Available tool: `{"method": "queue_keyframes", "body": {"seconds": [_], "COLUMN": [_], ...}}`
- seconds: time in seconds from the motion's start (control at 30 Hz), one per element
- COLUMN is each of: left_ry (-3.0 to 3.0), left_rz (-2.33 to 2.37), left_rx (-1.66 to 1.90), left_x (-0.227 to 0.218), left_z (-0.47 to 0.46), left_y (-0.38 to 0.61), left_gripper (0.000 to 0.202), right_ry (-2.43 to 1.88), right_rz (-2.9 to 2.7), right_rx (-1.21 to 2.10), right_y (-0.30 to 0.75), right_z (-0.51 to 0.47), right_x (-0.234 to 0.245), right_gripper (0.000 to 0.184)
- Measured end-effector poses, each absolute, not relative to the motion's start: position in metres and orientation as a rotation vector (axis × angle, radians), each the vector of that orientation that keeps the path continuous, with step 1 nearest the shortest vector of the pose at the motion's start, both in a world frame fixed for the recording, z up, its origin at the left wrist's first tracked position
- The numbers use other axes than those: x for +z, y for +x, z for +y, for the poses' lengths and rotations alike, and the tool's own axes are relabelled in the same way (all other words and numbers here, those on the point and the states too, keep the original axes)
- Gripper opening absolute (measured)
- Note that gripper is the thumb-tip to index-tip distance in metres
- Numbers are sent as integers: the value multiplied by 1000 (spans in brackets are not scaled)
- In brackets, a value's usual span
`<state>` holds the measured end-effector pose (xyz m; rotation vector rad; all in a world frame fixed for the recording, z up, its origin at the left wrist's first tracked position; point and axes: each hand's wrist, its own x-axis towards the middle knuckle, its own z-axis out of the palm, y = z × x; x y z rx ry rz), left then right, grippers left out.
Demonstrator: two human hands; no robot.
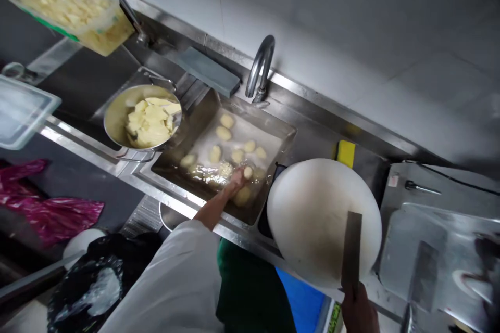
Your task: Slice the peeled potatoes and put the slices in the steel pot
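Potato sits in your left hand, grip closed around it, low in the water-filled sink among several whole potatoes. Your right hand holds the cleaver in a closed grip over the cutting board. Cut pieces already lie in the pot.

Commercial kitchen, preparation area. A stainless-steel counter is running along a pale wall; peeled potatoes are soaking in a steel sink under a tap, cut pieces are filling a metal bowl and probably plastic tubs, and a cleaver is lying across a round chopping block.
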<state>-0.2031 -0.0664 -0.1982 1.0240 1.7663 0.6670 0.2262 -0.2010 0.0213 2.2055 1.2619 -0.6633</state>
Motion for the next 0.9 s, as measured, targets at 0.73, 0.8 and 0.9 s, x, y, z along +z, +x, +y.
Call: {"method": "queue_keyframes", "body": {"seconds": [0.73,0.8,0.9], "left_ry": [1269,1571,1954], "left_rz": [1575,1539,1340], "left_rx": [984,997,994], "left_x": [-32,-32,-38], "left_z": [-134,-134,-134], "left_y": [31,22,14], "left_gripper": [48,39,24], "right_ry": [2017,1982,1943], "right_rz": [1913,1923,1925], "right_rx": [-842,-853,-847], "right_y": [230,230,230], "right_z": [-227,-228,-227], "right_x": [38,35,34], "right_gripper": [28,27,23]}}
